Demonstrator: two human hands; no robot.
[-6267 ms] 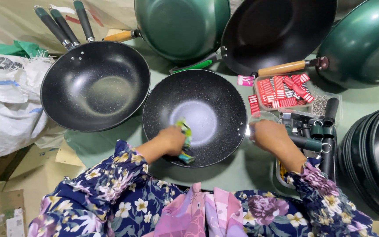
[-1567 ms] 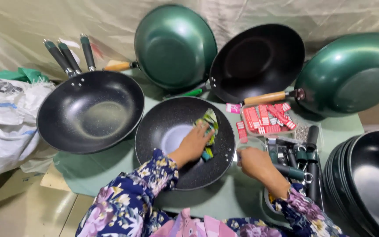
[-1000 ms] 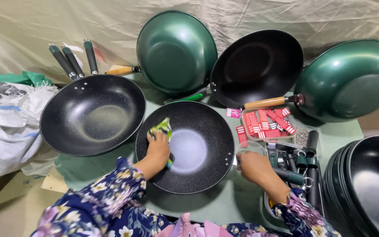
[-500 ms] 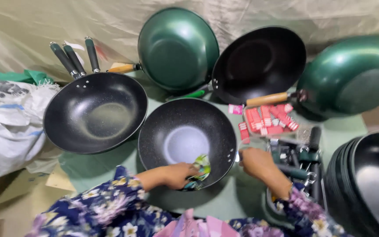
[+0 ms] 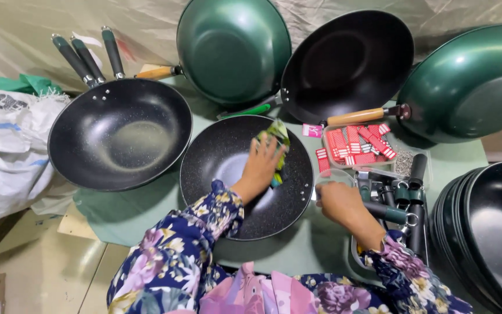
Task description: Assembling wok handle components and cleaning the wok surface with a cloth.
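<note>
Fingers point(image 5: 269, 152) of the left hand point(image 5: 261, 168) press a soft, limp green-and-yellow cloth point(image 5: 278, 135) inside the heavy, rigid black speckled handleless pan point(image 5: 228, 157), while the right hand point(image 5: 339, 202) grips its rim on the tabletop point(image 5: 315, 247)

On the bench point(image 5: 448, 160) straight in front of me sits a speckled pan point(image 5: 228, 168), with my left hand point(image 5: 261, 166) inside it pressing a cloth point(image 5: 278, 136) against its far wall. My right hand point(image 5: 339, 200) rests just right of that pan's rim. To its left lies a wok point(image 5: 117, 136); behind stand three more woks, tilted. A tray of packets point(image 5: 358, 145) lies right of the pan, loose handles point(image 5: 402, 197) before it, stacked pans point(image 5: 489, 232) at far right.
</note>
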